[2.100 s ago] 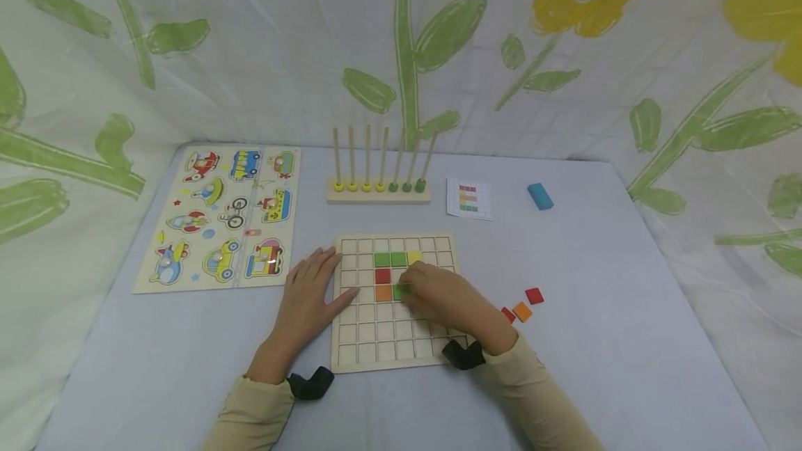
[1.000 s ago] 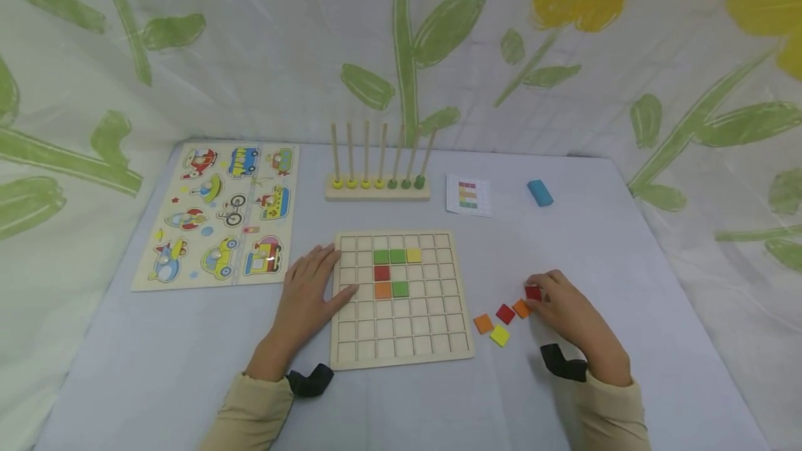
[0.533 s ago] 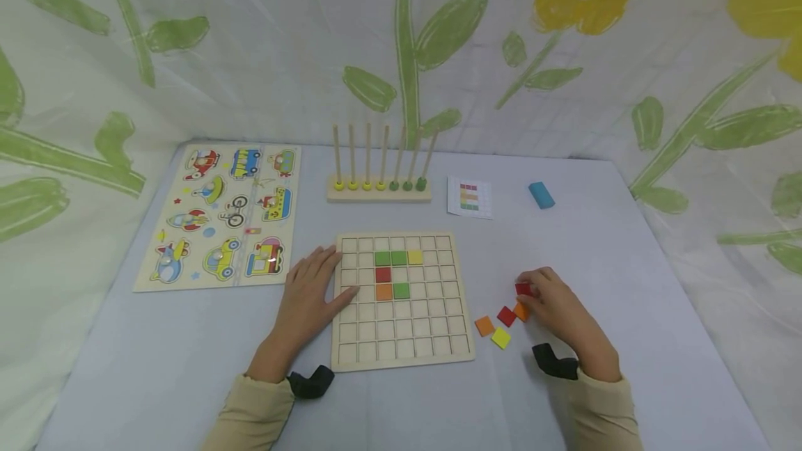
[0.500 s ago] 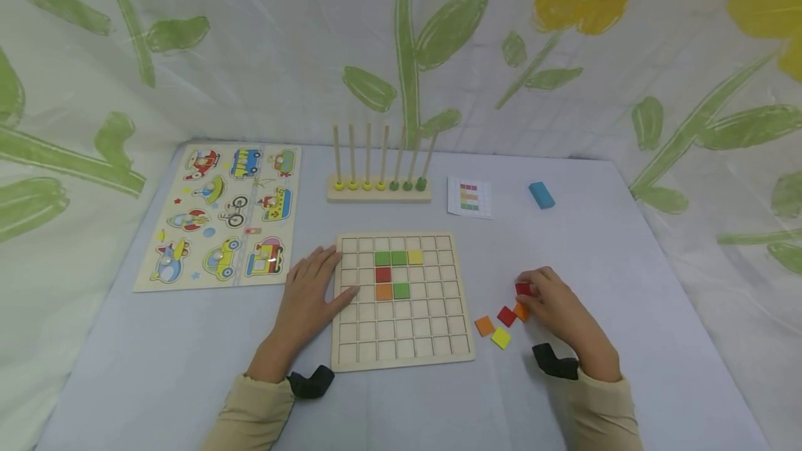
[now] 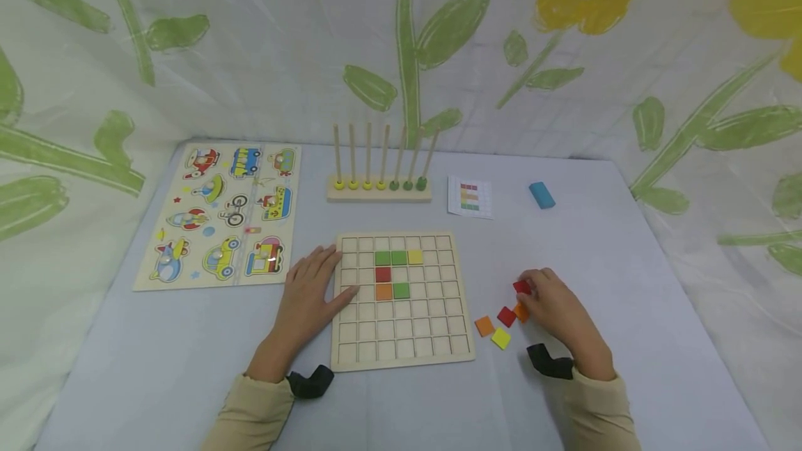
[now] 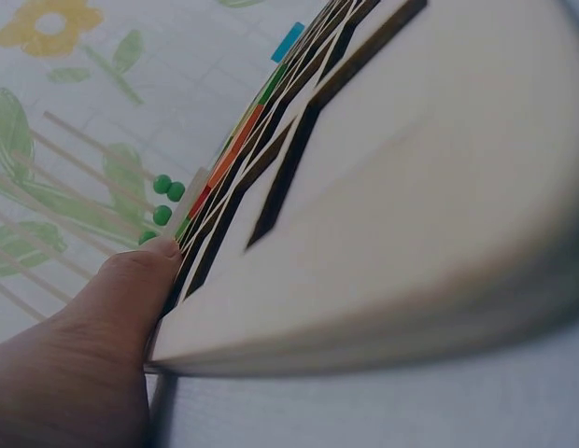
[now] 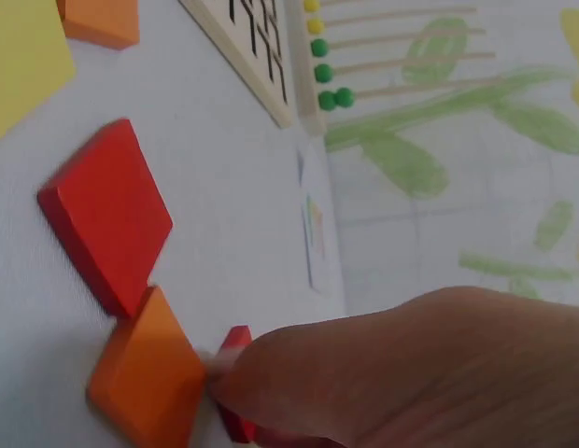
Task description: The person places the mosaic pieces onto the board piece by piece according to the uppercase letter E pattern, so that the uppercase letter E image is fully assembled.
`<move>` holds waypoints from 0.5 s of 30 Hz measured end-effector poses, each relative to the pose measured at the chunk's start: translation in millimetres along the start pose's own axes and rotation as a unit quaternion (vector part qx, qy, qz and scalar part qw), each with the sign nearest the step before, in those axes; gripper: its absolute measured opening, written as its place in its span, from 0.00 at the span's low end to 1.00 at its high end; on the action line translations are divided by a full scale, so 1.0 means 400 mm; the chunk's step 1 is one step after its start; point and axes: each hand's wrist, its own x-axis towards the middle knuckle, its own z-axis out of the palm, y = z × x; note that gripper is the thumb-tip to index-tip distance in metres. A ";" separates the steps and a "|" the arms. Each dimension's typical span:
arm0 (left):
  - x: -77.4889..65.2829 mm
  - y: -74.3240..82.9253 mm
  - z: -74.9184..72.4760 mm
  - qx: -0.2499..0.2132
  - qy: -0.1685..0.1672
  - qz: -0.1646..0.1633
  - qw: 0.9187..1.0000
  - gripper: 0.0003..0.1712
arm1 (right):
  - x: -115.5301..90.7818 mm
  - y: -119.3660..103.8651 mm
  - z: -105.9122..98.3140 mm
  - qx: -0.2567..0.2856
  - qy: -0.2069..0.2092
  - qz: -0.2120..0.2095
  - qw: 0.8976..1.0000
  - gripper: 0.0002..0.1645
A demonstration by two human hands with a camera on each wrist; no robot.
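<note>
Since one second ago, the right hand (image 5: 560, 308) has moved slightly leftward, together with a red tile (image 5: 521, 287). At the left, the left hand (image 5: 307, 298) rests on the edge of the wooden grid board (image 5: 404, 329), its fingers straight and its thumb apart from them. Beside the board lie an orange tile (image 5: 484, 326), a yellow tile (image 5: 500, 338), another red tile (image 5: 506, 317) and a second orange tile (image 5: 520, 312). Just beyond these, the right thumb and fingers pinch the first red piece, a thin, plain square, which they partly cover.
</note>
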 end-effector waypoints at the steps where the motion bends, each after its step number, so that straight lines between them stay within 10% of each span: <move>1: 0.000 0.000 0.000 0.000 0.000 0.000 1.000 0.41 | 0.003 -0.005 0.001 0.000 -0.003 0.000 1.000 0.20; 15: -0.002 0.000 -0.003 -0.003 0.000 0.004 1.000 0.40 | 0.047 -0.096 0.022 -0.004 -0.014 -0.057 0.998 0.15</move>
